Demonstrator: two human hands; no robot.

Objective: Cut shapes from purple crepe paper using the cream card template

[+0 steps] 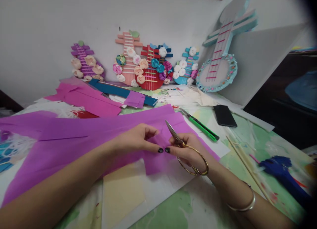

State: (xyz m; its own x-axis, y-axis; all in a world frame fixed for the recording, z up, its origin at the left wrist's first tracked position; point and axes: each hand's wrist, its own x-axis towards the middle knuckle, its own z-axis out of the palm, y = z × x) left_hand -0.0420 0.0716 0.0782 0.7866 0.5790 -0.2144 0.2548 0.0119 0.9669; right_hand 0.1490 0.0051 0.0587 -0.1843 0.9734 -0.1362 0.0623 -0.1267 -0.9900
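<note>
My left hand (137,139) pinches a small folded piece of purple crepe paper (154,160) between thumb and fingers. My right hand (189,152) grips a pair of scissors (174,132) with gold handles, blades pointing up and away. Its thumb and fingertips also close on the right edge of the small piece. Both thumbs, with dark nails, nearly meet over it. Beneath and behind my hands a large purple crepe paper sheet (74,138) spreads across the table. A white sheet (168,186) and a cream paper (123,189) lie under the small piece.
Right of my hands lie a green utility knife (201,126), a black flat device (225,115), a wooden stick (247,166) and a blue glue gun (282,173). Pink paper (86,97) is at the back left. Several flower-decorated paper instruments (150,67) lean against the wall.
</note>
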